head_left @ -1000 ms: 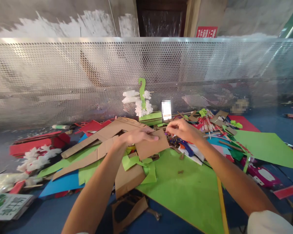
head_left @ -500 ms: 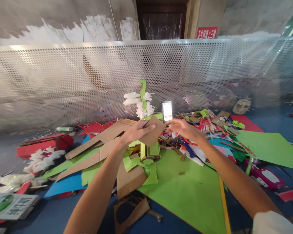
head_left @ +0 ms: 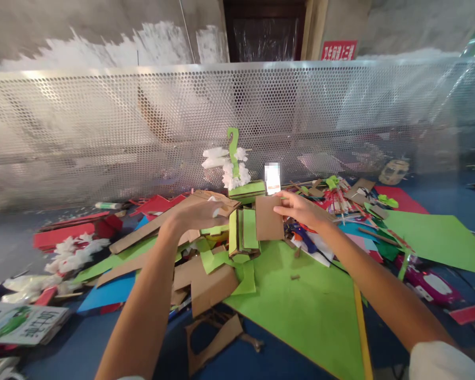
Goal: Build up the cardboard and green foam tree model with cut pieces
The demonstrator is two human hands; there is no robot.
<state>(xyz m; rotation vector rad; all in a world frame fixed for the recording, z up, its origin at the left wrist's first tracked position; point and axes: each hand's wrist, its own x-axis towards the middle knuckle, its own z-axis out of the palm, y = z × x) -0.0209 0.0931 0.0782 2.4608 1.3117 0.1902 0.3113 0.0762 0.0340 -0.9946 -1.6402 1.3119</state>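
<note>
My right hand (head_left: 301,208) holds a small rectangular piece of brown cardboard (head_left: 269,224) upright by its right edge, thumb on the near face. Just left of that piece stands a green box-like paper and cardboard construction (head_left: 243,232). Behind it, a green hook-shaped stem (head_left: 233,153) with white tufted pieces (head_left: 233,177) rises from a green block (head_left: 246,191). My left hand (head_left: 200,212) reaches palm down over a pile of cardboard strips (head_left: 142,232), fingers stretched and partly hidden. Whether they touch the strips is unclear.
A large green sheet (head_left: 301,306) covers the front middle. Cardboard scraps (head_left: 211,285) lie left of it. A lit phone (head_left: 273,179) stands at the back before a perforated metal panel (head_left: 182,121). Blue-handled scissors (head_left: 305,240), a milk carton (head_left: 24,322) and a purple device (head_left: 431,282) lie around.
The cardboard piece has passed from my left hand to my right and moved down and right, uncovering the green construction. My left hand has shifted left over the cardboard strips.
</note>
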